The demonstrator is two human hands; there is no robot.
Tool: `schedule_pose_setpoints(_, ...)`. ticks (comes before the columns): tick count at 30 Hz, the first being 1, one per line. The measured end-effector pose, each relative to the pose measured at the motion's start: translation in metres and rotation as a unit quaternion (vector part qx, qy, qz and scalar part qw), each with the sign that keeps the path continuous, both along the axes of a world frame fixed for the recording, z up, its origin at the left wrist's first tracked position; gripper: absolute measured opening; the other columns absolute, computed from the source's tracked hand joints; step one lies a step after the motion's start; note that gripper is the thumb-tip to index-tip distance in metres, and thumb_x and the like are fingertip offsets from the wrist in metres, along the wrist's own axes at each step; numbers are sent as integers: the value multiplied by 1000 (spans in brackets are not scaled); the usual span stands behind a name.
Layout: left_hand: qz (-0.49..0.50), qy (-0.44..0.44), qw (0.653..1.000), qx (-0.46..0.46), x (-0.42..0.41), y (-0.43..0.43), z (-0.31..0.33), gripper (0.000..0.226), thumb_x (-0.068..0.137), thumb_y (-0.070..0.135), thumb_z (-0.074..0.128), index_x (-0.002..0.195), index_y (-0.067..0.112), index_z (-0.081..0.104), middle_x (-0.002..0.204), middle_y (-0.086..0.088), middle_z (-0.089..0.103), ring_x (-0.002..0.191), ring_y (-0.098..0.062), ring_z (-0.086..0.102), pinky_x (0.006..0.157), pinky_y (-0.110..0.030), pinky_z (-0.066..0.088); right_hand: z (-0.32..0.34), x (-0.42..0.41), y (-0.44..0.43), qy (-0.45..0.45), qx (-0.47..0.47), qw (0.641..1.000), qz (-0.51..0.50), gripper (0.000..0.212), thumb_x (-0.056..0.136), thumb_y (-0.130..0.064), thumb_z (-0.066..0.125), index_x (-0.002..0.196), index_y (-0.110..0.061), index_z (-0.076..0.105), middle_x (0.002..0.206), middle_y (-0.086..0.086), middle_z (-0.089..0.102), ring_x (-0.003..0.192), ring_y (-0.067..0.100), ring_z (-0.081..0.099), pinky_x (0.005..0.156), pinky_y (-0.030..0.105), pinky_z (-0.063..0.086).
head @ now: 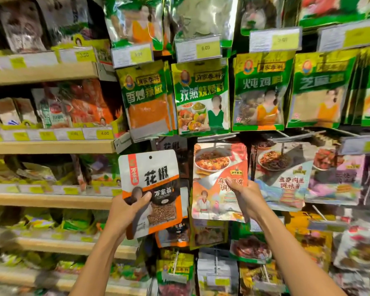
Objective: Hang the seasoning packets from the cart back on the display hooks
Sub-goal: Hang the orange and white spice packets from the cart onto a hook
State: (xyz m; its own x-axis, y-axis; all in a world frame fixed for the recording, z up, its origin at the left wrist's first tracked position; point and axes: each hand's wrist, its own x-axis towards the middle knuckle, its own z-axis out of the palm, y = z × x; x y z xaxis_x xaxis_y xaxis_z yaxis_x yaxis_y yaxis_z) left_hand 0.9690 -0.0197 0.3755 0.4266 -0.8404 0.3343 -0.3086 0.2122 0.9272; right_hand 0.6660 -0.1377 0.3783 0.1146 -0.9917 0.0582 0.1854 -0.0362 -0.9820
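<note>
My left hand (128, 207) grips a white and orange peppercorn packet (152, 189) by its lower left side, thumb across the front. The packet is held upright in front of the display, its hang hole at the top showing. My right hand (242, 197) grips a colourful tofu seasoning packet (216, 167) at its right edge, thumb on the front. That packet's top reaches up under a metal hook rail (218, 138); I cannot tell whether it hangs on a hook. The cart is out of view.
Green seasoning packets (201, 97) hang in a row above, with yellow price tags (198, 49) over them. More packets hang to the right (280, 174) and below (251, 246). Wooden shelves (51, 146) with bagged goods fill the left side.
</note>
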Motion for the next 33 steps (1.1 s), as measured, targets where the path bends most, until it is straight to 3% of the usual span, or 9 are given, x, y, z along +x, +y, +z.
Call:
schedule_pose_setpoints(7,15,13,1000,3,-3,-4,2,52,76,31,76,55,16,32,49,-5,26,48,-15,30,54,-27,22,-10,-1,-16,9,20,1000,3,51,70,-34,80,111,-6,65,112,7,69,113,26,58,106,55,35)
schedule_pose_setpoints(12,-2,20,1000,6,6,-8,8,60,78,31,75,39,27,29,40,6,25,38,-12,25,47,-25,21,-16,5,-9,3,17,999,-38,39,73,-34,76,100,-8,68,86,-5,74,89,14,65,68,28,44)
schedule_pose_setpoints(15,-20,29,999,14,12,-10,8,54,76,33,75,42,28,34,41,5,28,41,-14,28,51,-28,23,-21,9,7,75,-7,990,-117,41,79,-35,74,107,-8,61,94,-1,68,86,15,62,77,33,45)
schedule_pose_setpoints(20,-71,49,996,26,22,-10,0,46,64,46,77,56,17,43,51,-7,31,52,-17,32,58,-31,30,-33,36,53,179,-162,886,-397,31,84,-8,64,111,-9,49,108,5,51,99,22,50,71,17,31)
schedule_pose_setpoints(22,-92,52,994,38,24,-9,-1,44,67,44,78,60,16,44,55,-6,37,56,-18,38,61,-32,33,-29,61,68,183,-225,887,-360,24,87,-8,62,108,-13,51,105,3,53,94,10,48,70,14,33)
schedule_pose_setpoints(25,-123,39,990,53,21,-10,0,47,68,42,78,51,18,42,44,8,40,43,-13,41,55,-25,33,-14,111,75,108,-193,965,-142,21,89,-21,63,109,-18,56,98,-6,61,81,-4,56,70,11,44)
schedule_pose_setpoints(27,-148,54,986,50,14,-10,2,28,66,39,80,78,18,66,56,13,61,56,-6,61,59,-17,43,-4,136,71,75,-154,984,-52,21,87,-25,65,104,-13,64,94,-2,67,86,3,62,75,17,49)
schedule_pose_setpoints(29,-153,84,984,42,12,-11,3,42,71,28,80,104,10,60,75,23,70,75,4,67,62,-10,49,-1,150,65,63,-138,988,-16,15,84,-29,69,93,-16,69,89,-4,72,84,5,67,70,13,50)
schedule_pose_setpoints(33,-140,34,989,35,19,-9,9,41,79,22,75,100,-9,58,85,2,65,80,-14,64,49,-17,47,-8,159,54,5,-96,995,0,14,78,-25,76,88,-15,73,88,-1,76,84,11,71,70,21,55)
